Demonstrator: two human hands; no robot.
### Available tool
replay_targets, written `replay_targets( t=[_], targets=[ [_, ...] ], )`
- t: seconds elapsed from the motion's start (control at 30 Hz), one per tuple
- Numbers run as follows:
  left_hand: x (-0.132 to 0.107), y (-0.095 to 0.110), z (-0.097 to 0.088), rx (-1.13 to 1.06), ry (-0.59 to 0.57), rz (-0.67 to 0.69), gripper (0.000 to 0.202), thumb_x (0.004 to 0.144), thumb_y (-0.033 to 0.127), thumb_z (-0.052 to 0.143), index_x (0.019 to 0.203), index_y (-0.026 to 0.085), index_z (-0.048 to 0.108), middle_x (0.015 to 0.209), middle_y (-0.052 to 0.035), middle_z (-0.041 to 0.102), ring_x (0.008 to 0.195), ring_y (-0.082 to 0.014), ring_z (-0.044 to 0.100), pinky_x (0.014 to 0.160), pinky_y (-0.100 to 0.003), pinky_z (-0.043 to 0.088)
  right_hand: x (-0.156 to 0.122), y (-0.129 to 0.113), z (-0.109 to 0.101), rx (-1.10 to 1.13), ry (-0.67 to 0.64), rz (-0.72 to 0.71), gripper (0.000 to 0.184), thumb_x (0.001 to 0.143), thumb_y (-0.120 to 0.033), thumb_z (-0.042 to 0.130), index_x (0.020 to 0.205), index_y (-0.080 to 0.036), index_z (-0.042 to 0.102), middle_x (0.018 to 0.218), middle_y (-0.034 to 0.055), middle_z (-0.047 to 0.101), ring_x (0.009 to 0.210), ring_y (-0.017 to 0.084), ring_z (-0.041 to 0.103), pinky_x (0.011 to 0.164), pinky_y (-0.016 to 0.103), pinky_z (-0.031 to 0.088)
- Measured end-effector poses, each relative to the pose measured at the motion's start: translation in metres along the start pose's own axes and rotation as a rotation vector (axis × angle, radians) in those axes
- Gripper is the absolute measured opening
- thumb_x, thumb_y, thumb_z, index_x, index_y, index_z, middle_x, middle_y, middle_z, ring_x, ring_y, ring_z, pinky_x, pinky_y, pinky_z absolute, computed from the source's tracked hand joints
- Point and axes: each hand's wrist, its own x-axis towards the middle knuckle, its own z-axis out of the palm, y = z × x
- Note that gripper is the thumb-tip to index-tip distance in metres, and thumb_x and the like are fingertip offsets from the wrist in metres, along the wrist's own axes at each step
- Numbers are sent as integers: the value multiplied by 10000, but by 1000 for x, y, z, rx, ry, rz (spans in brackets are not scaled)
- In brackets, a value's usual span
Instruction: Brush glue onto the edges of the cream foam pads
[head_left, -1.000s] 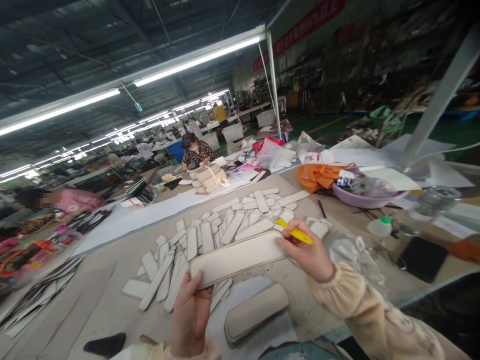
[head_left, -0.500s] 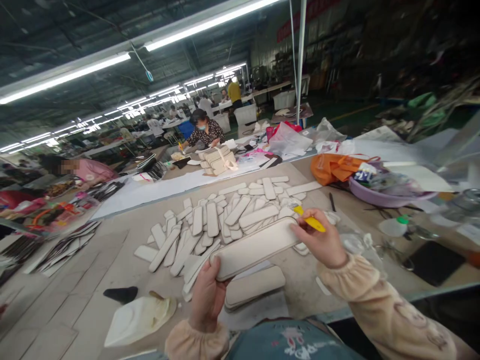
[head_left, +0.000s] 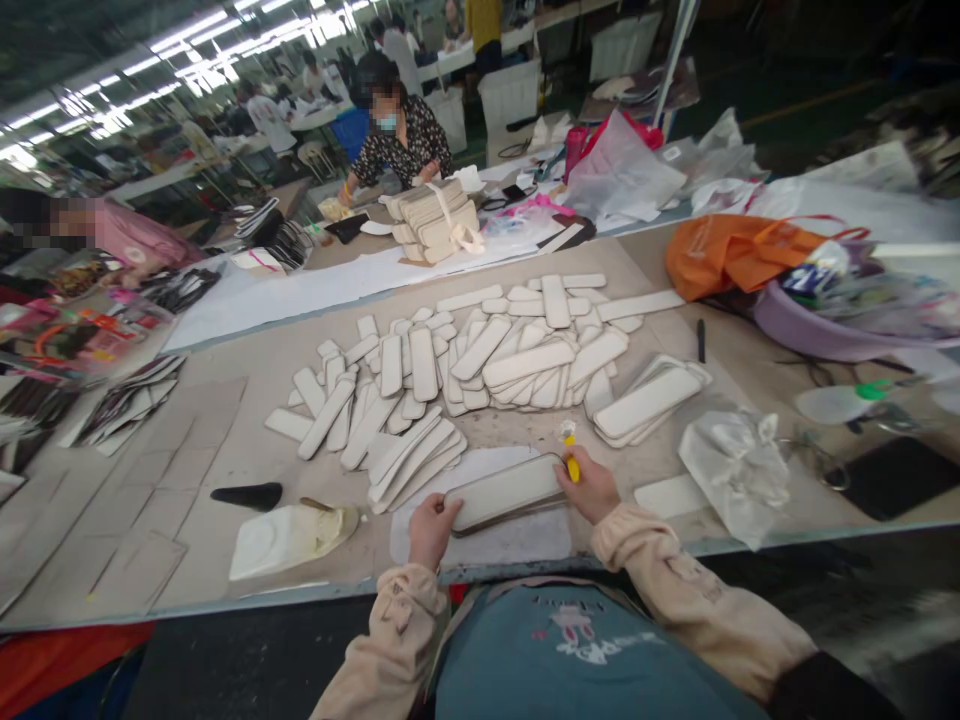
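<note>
A long cream pad with rounded ends (head_left: 507,490) lies on a white sheet (head_left: 480,540) at the near table edge. My left hand (head_left: 431,528) grips its left end with curled fingers. My right hand (head_left: 590,484) rests at its right end and is closed round a yellow-handled brush (head_left: 570,455), bristles pointing away from me. Beyond the pad spreads a big heap of similar cream pads (head_left: 480,360), with a small stack of larger ones (head_left: 645,402) at the right.
A white glue tub (head_left: 285,538) and a black piece (head_left: 247,495) sit left of my hands. A crumpled plastic bag (head_left: 735,470), purple basin (head_left: 832,330) and orange bag (head_left: 735,255) are on the right. Other people work at tables behind.
Both hands have lowered the pad from mid-air down onto the white sheet near the table edge. The camera has tilted down, so the table fills more of the view.
</note>
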Motion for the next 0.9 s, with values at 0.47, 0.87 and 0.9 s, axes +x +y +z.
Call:
replay_targets(
  t=[0.47, 0.87, 0.9],
  targets=[
    [32, -12, 11, 362, -158, 68, 222, 800, 417, 522, 862, 204, 537, 685, -2, 598, 665, -175, 572, 558, -253, 288, -8, 4, 28, -275, -51, 65, 173, 825, -274, 463, 938, -183, 557, 786, 63, 631, 706, 192, 584, 599, 273, 394],
    [40, -13, 12, 373, -218, 80, 261, 799, 469, 473, 763, 211, 485, 605, 15, 545, 567, -168, 545, 522, -249, 285, -36, -69, 79, 98, -365, -616, 206, 852, -321, 524, 986, -168, 557, 1267, 142, 516, 1317, 207, 303, 1063, 435, 281],
    [41, -12, 12, 373, -222, 80, 256, 798, 464, 474, 761, 211, 484, 602, 16, 543, 564, -167, 544, 521, -249, 286, -37, -70, 85, 97, -415, -619, 240, 840, -341, 545, 1005, -168, 554, 1280, 143, 506, 1321, 203, 297, 1068, 435, 273]
  ],
)
